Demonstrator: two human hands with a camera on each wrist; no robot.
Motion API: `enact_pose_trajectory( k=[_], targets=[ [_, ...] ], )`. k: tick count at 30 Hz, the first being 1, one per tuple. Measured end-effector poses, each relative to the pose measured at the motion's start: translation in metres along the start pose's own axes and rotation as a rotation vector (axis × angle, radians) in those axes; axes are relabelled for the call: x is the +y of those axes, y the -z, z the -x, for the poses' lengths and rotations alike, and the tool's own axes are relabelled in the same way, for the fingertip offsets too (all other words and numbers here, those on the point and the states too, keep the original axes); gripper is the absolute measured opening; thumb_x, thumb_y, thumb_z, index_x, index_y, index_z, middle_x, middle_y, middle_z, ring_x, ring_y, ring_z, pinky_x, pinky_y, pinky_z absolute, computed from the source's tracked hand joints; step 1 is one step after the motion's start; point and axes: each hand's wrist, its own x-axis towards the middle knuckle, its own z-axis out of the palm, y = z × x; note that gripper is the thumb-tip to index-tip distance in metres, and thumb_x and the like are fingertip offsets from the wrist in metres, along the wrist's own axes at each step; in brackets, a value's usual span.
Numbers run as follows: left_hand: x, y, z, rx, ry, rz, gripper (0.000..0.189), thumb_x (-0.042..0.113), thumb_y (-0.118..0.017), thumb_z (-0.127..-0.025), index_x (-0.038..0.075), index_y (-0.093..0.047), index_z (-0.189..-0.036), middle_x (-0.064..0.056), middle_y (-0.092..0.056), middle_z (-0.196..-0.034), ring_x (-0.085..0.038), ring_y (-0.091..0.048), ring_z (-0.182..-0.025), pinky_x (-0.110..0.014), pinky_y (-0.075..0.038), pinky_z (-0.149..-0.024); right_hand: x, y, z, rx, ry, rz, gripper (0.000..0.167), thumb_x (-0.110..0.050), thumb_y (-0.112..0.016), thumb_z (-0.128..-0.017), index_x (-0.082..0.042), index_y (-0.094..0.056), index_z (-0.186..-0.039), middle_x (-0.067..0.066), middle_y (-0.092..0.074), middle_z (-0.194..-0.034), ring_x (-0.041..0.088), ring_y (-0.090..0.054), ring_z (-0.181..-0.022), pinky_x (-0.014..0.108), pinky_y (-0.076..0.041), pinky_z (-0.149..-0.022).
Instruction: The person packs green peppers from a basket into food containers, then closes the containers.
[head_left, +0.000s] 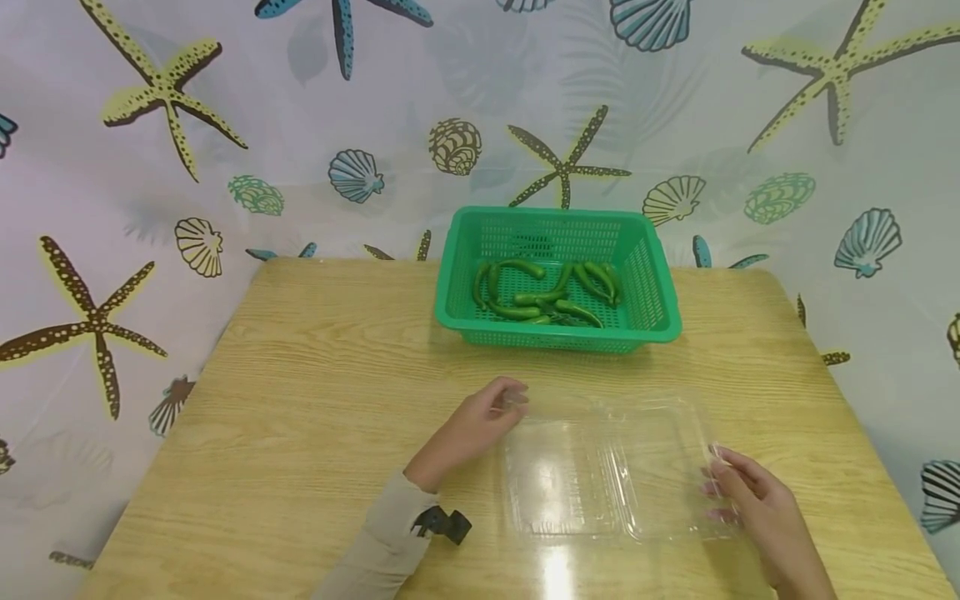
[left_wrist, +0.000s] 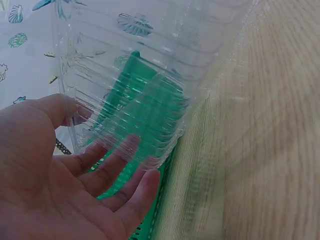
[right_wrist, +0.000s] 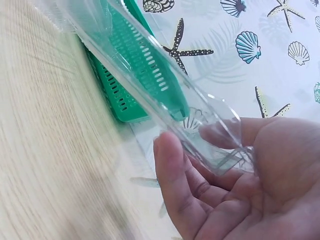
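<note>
A clear plastic clamshell container is spread open, its two halves side by side above the wooden table. My left hand grips its left edge near the far corner. In the left wrist view, the thumb of that hand lies over the rim and the fingers are under the ribbed wall of the container. On the opposite side, my right hand holds the right edge. The right wrist view has this hand with the container's rim between thumb and curled fingers.
Beyond the container, a green plastic basket stands at the table's back, with several green chili peppers inside. The wooden table meets a curtain printed with starfish and shells. A black strap mount sits on the left sleeve.
</note>
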Motion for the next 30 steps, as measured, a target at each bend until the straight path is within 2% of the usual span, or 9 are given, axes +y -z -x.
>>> enact_pose_trajectory(
  k=[7, 12, 15, 19, 25, 30],
  targets=[
    [-0.002, 0.004, 0.008, 0.007, 0.026, -0.082, 0.037, 0.037, -0.047, -0.098, 0.014, -0.053, -0.126, 0.002, -0.061, -0.114, -0.013, -0.055, -0.104, -0.035, -0.046, -0.089, 0.003, -0.004, -0.002, -0.035, 0.015, -0.056, 0.056, -0.031, -0.045, -0.099, 0.004, -0.028, -0.140, -0.018, -0.060, -0.106, 0.004, -0.060, -0.092, 0.027, -0.056, -0.071],
    [-0.005, 0.004, 0.012, -0.037, 0.039, -0.132, 0.039, 0.040, -0.045, -0.097, 0.017, -0.053, -0.128, 0.005, -0.061, -0.111, -0.013, -0.056, -0.103, -0.036, -0.048, -0.087, 0.003, -0.007, -0.002, -0.034, 0.028, -0.108, 0.051, -0.030, -0.046, -0.099, 0.001, -0.033, -0.138, -0.014, -0.062, -0.109, 0.006, -0.059, -0.093, 0.027, -0.056, -0.071],
    [-0.005, 0.004, 0.013, -0.076, 0.040, -0.174, 0.039, 0.039, -0.045, -0.098, 0.017, -0.053, -0.129, 0.002, -0.061, -0.116, -0.014, -0.056, -0.106, -0.036, -0.048, -0.088, 0.003, -0.010, -0.002, -0.028, 0.045, -0.133, 0.048, -0.028, -0.047, -0.099, 0.000, -0.037, -0.136, -0.013, -0.063, -0.108, 0.007, -0.060, -0.091, 0.028, -0.056, -0.070],
    [-0.005, 0.002, 0.012, -0.124, 0.020, -0.209, 0.039, 0.039, -0.045, -0.098, 0.014, -0.054, -0.127, 0.001, -0.059, -0.120, -0.015, -0.055, -0.109, -0.034, -0.048, -0.090, 0.001, -0.015, -0.001, -0.020, 0.055, -0.149, 0.047, -0.028, -0.047, -0.099, 0.001, -0.039, -0.135, -0.013, -0.063, -0.106, 0.007, -0.061, -0.091, 0.029, -0.057, -0.070],
    [-0.005, -0.001, 0.011, -0.161, -0.004, -0.220, 0.037, 0.040, -0.045, -0.098, 0.013, -0.060, -0.118, 0.006, -0.061, -0.111, -0.010, -0.055, -0.105, -0.031, -0.048, -0.088, -0.002, -0.023, -0.002, -0.024, 0.034, -0.139, 0.049, -0.031, -0.048, -0.098, 0.001, -0.040, -0.135, -0.011, -0.064, -0.106, 0.009, -0.060, -0.091, 0.031, -0.057, -0.071],
    [-0.007, -0.002, 0.010, -0.215, -0.041, -0.238, 0.037, 0.039, -0.041, -0.099, 0.013, -0.058, -0.120, 0.004, -0.061, -0.112, -0.009, -0.055, -0.104, -0.030, -0.047, -0.090, -0.004, -0.029, -0.005, -0.039, 0.024, -0.152, 0.050, -0.033, -0.049, -0.097, 0.000, -0.041, -0.135, -0.009, -0.064, -0.108, 0.010, -0.061, -0.093, 0.031, -0.056, -0.073]
  ],
)
